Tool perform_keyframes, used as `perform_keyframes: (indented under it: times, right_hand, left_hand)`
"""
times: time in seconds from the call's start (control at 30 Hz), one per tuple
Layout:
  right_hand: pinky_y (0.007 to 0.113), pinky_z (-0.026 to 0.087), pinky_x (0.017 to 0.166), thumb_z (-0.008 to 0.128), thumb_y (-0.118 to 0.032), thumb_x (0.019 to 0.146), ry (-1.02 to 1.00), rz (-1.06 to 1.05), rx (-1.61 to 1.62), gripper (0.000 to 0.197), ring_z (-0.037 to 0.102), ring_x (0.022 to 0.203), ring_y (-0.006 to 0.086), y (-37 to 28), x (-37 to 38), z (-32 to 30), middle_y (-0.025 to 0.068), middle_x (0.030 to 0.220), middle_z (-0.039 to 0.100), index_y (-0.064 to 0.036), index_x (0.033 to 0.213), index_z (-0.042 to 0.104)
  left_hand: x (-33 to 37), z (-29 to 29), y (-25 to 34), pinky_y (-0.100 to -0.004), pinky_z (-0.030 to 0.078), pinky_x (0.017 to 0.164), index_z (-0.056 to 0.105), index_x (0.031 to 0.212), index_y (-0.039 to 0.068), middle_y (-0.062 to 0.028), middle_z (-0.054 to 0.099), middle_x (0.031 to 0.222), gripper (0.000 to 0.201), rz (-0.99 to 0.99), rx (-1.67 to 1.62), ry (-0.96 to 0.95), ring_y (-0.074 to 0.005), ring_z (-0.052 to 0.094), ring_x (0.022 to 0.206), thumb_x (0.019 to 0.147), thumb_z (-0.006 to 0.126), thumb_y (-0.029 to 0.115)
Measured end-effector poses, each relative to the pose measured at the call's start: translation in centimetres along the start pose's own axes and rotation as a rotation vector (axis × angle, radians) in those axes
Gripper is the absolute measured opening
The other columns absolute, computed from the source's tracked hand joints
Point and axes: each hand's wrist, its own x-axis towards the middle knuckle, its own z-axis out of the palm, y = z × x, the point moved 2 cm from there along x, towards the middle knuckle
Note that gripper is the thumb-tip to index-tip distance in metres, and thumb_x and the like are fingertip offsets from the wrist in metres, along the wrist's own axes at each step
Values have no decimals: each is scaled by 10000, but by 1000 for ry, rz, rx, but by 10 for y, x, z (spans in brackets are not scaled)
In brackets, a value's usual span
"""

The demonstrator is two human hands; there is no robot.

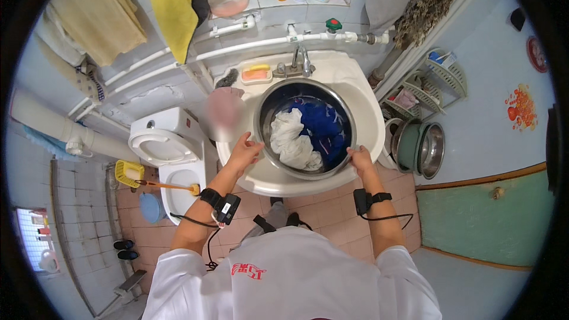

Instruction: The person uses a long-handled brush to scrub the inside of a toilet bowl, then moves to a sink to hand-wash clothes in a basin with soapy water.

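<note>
**Two bare hands at the rim of a metal basin set in a white sink**

The round metal basin [269, 98] is sitting in the white sink [370, 106], just in front of the faucet [301, 62]. Inside it, a bunched white cloth [293, 142] is lying toward the left and front, while a dark blue cloth [326, 123] is spreading over the right and rear, the two touching. The left hand [244, 153] is reaching to the basin's left side; its fingers are standing open and parted, the tips lying at or just beside the rim. The right hand [360, 160] is meeting the rim at the front right, its fingers curling there; whether they are gripping it, one cannot tell. Each wrist is bearing a black strapped device, left [228, 207] and right [363, 201]. A soap dish [256, 74] is resting at the sink's rear left, and a blurred pink item [224, 112] is showing near its left edge. To the left, a toilet [184, 192] is standing with its lid raised, an orange-handled brush [169, 185] lying across it. To the right, nested basins [431, 150] are leaning near the sink.
</note>
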Motion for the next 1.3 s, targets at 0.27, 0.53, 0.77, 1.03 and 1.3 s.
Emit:
perform_keyframes:
  times: [0.27, 0.53, 0.77, 1.03, 1.3]
  right_hand:
    - [288, 532, 595, 688, -7, 868, -88, -85, -130, 340, 622, 755, 166, -10, -16, 3, 100, 928, 634, 19, 1148, 497]
    - [304, 569, 712, 697, -95, 887, -246, 49, -137, 432, 659, 875, 218, -23, -26, -14, 153, 1075, 646, 59, 1232, 485]
    - [459, 411, 1052, 717, -322, 857, -265, -661, -727, 792, 495, 1236, 448, -122, 15, 22, 314, 1304, 510, 43, 1457, 351]
    - [374, 456, 1025, 650, -587, 834, -543, -474, -861, 862, 602, 1187, 382, -114, 151, 159, 291, 1274, 605, -16, 1444, 438]
    - [468, 522, 800, 698, -349, 847, -643, -797, -943, 347, 639, 975, 410, -101, 29, 90, 228, 1022, 675, -69, 1050, 672]
  left_hand:
    - [75, -1, -42, -280, 497, 593, 505, 1291, 2, -63, 643, 912, 460, 162, 160, 13, -127, 609, 728, 853, 640, -28]
    - [66, 19, 1, -415, 485, 905, 552, 1254, -9, -219, 590, 1200, 465, 576, 894, 300, -366, 589, 1054, 807, 679, -28]
    - [104, 74, 3, -524, 387, 1063, 433, 1404, -4, -311, 410, 1428, 745, 328, 1007, 104, -489, 448, 1262, 817, 771, 307]
    - [208, 117, -18, -432, 455, 1009, 488, 1406, 47, -339, 498, 1333, 832, 59, 783, 192, -453, 524, 1225, 793, 707, 566]
    - [83, 143, -9, -508, 447, 975, 556, 1315, 124, -236, 520, 1255, 531, 451, 862, -19, -434, 506, 1171, 810, 713, 180]
